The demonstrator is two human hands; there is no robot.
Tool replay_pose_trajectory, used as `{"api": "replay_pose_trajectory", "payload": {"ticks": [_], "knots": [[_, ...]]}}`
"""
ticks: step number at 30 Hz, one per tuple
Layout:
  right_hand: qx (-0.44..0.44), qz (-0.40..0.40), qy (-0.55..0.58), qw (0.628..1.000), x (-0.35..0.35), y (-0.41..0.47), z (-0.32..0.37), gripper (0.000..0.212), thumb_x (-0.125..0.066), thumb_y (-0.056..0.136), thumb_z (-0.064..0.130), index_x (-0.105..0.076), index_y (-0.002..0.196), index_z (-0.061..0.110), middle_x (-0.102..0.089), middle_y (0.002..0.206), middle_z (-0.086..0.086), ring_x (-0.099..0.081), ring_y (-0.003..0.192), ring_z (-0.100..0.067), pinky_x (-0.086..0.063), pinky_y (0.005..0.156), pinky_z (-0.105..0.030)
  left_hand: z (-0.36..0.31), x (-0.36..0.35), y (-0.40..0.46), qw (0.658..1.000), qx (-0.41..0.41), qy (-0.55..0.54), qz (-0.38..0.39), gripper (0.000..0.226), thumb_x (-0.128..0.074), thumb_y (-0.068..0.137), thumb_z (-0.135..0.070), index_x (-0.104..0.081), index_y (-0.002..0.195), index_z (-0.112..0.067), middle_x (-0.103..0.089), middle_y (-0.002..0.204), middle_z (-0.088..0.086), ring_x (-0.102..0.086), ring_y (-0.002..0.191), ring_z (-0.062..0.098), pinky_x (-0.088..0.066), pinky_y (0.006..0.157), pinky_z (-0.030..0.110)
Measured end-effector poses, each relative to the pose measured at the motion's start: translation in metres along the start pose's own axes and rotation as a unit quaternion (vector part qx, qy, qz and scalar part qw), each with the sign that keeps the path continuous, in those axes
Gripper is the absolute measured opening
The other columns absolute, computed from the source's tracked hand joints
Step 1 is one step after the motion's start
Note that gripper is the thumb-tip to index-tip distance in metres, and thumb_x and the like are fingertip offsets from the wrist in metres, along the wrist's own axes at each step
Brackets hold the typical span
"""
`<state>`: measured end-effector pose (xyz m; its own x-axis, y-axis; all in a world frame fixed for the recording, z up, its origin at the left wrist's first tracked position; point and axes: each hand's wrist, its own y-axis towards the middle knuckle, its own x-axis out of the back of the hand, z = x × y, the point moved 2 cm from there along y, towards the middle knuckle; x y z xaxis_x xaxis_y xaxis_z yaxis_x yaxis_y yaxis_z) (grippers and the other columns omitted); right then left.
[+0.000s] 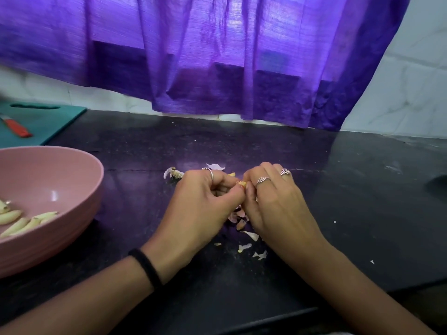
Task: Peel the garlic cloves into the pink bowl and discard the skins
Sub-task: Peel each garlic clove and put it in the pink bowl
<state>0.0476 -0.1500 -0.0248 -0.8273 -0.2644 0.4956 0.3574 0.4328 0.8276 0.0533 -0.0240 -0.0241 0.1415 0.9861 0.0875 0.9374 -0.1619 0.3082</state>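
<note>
The hands hide most of the garlic clove (242, 184); the pink bowl (79, 189) runs off-frame left.

two hands (203, 201), one pink bowl (79, 189), one knife (17, 128), one cutting board (48, 122)

Single head-worn wide-angle view is looking forward and down, close over the hands (242, 201) on the counter (338, 189), facing the curtain (193, 56).

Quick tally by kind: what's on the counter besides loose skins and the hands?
Pink bowl: 1
Teal cutting board: 1
Red-handled knife: 1
Garlic clove being peeled: 1
Peeled cloves in bowl: about 6, partly cut off
Total: about 10
</note>
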Motion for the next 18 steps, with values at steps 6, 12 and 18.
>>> {"api": "replay_pose_trajectory", "payload": {"ticks": [6, 12, 18], "knots": [[-0.101, 0.036, 0.105, 0.989, -0.0009, -0.0017, -0.0054, 0.021, -0.038, 0.088, 0.012, -0.057, 0.08, 0.004, -0.053, 0.073, -0.008, -0.044, 0.067, -0.02, -0.028, 0.066, -0.025, -0.0021, -0.0023, -0.003, 1.0, -0.014, -0.009, 0.011, 0.015, -0.063, 0.087, -0.007, -0.073, 0.076, -0.006, -0.071, 0.067, 0.014, -0.058, 0.05, 0.008, -0.041, 0.048, 0.013], [-0.229, 0.073, 0.231, 0.943, 0.0013, -0.0062, -0.0068, 0.022, -0.037, 0.096, 0.017, -0.059, 0.091, 0.019, -0.053, 0.085, 0.013, -0.048, 0.079, -0.008, -0.036, 0.075, -0.022, -0.0011, -0.0007, -0.0005, 1.0, -0.018, 0.003, -0.006, 0.017, -0.058, 0.093, -0.012, -0.075, 0.092, -0.017, -0.072, 0.07, -0.005, -0.064, 0.064, 0.004, -0.05, 0.06, 0.016], [-0.256, 0.056, 0.205, 0.943, 0.0037, -0.0072, -0.0043, 0.027, -0.044, 0.092, 0.026, -0.069, 0.101, 0.023, -0.066, 0.09, 0.015, -0.052, 0.081, -0.003, -0.042, 0.08, -0.028, -0.0045, 0.001, 0.0004, 0.999, 0.017, -0.031, -0.04, 0.018, -0.053, 0.095, -0.01, -0.071, 0.098, -0.012, -0.066, 0.058, -0.007, -0.058, 0.048, -0.003, -0.043, 0.047, 0.009]]}}
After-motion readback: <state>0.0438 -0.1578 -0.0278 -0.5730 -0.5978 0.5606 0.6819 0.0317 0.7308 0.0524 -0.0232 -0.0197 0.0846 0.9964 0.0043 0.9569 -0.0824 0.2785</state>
